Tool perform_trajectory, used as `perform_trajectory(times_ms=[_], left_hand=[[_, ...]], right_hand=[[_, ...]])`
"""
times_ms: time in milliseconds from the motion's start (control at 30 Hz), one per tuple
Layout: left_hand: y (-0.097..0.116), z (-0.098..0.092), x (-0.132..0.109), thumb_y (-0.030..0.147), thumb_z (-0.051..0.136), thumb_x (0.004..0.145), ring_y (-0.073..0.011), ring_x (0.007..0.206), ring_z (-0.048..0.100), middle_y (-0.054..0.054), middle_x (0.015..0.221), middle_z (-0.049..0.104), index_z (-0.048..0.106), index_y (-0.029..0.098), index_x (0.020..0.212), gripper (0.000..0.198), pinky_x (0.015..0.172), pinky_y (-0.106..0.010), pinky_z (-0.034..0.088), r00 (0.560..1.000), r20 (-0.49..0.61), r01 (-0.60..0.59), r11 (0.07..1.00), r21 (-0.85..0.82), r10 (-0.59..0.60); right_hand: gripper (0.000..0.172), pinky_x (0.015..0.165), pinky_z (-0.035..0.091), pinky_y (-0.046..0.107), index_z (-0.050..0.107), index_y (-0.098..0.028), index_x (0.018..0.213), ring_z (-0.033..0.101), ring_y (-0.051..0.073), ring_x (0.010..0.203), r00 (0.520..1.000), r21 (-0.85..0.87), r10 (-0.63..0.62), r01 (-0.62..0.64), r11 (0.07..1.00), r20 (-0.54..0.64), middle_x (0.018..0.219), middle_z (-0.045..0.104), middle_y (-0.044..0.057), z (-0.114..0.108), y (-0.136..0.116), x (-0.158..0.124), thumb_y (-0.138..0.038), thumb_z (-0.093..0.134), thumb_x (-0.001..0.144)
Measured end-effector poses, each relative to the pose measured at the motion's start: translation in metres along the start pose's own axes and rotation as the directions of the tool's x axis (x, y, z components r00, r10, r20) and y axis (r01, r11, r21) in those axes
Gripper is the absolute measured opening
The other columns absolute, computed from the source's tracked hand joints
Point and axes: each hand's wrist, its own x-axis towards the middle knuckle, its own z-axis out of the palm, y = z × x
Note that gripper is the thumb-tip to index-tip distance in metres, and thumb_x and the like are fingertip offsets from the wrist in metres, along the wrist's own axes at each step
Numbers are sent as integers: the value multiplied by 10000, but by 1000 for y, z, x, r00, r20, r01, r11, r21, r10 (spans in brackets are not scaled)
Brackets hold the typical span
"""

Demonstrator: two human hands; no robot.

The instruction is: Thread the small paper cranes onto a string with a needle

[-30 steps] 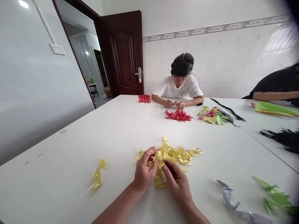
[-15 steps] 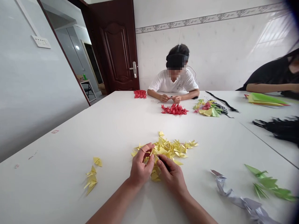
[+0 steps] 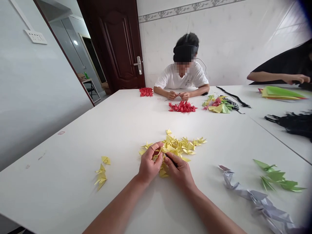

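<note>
- Both hands work at the near edge of the yellow heap [image 3: 181, 145], a loose spread of small folded paper pieces in the middle of the white desk [image 3: 122, 126].
- The left hand [image 3: 148, 165] has thumb and forefinger pinched together on the yellow clump [image 3: 162, 172], a few pieces bunched between the two hands.
- The right hand [image 3: 180, 170] is curled, its fingertips down at the same clump and nearly touching the left. Whether it grips paper or only steadies it, I cannot tell.
- Judging by how things lie, only a small share has been dealt with. A short yellow cluster [image 3: 101, 174] sits apart to the left, well clear of the hands, and most pieces lie loose in the heap just beyond the fingertips.
- To the right, near the desk edge, lie a silver paper chain [image 3: 255, 199] and some green folded pieces [image 3: 275, 177], both apart from the hands.
- Across the desk a person in a white shirt [image 3: 181, 78] holds both hands together behind a red heap [image 3: 182, 106]. A smaller red pile [image 3: 146, 92] and a mixed-colour pile [image 3: 216, 106] lie on either side of it.
- At the far right another person's arm [image 3: 273, 77] reaches over stacked green sheets [image 3: 280, 92], with black strands [image 3: 292, 122] nearer.
</note>
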Motion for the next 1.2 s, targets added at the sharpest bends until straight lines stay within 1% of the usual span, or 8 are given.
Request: perform_trajectory(times_ms=[267,433,567,733,800,900,1000,1200], left_hand=[[-5,-1,-2,152,509,836,-159,1004,627,-76,1111,640,536,196,1125,294,856,-280,538,1000,17,-14,999,31,14],[-4,-6,3,171,511,840,-167,1018,616,-68,1107,645,548,199,1116,280,827,-275,535,999,-20,-35,993,111,38],[-1,-11,7,179,511,841,-164,984,624,-75,1103,654,555,187,1100,264,759,-255,534,997,-51,-50,982,183,60],[-4,-11,8,149,512,832,-159,963,623,-68,1096,656,553,202,1111,287,702,-243,524,990,-21,-131,960,249,140],[-5,-10,8,138,510,829,-163,976,616,-74,1096,650,563,201,1077,262,688,-239,525,985,-12,-166,953,253,174],[-6,-10,9,132,502,827,-174,1002,605,-92,1109,625,583,188,994,194,705,-249,533,980,-9,-193,950,245,201],[-5,-11,10,139,497,830,-186,1025,593,-98,1124,593,593,185,977,182,745,-274,541,981,-5,-188,949,252,196],[-8,-13,8,152,496,834,-168,945,609,-75,1069,590,609,204,975,188,743,-280,548,980,-8,-186,940,285,197]], right_hand=[[306,713,520,306,713,-172,969,665,230,816,999,12,-36,36,999,6,905,727,79,-1,-4,1,-367,548,801],[365,703,525,311,690,-142,998,666,231,791,1000,32,-8,8,999,-13,882,725,98,0,-5,2,-410,543,800],[394,706,527,318,675,-138,1023,663,228,787,1000,46,-2,3,999,-30,879,723,99,1,-4,3,-435,559,791],[369,729,523,323,682,-156,998,662,231,818,999,86,-5,8,996,-32,913,723,94,-1,-4,3,-442,568,796],[370,727,522,322,677,-148,996,661,230,814,1000,96,-1,4,995,-30,911,722,96,-1,-5,3,-441,567,800],[360,720,521,312,672,-141,987,658,222,802,1000,106,-11,13,994,-25,895,721,92,0,-6,3,-434,561,809],[344,714,522,303,672,-143,978,660,223,809,999,117,-26,29,993,-31,906,721,91,1,-6,3,-423,563,811],[369,713,526,308,676,-117,966,663,239,816,999,105,-24,28,994,-44,908,721,117,4,-4,4,-429,562,806]])
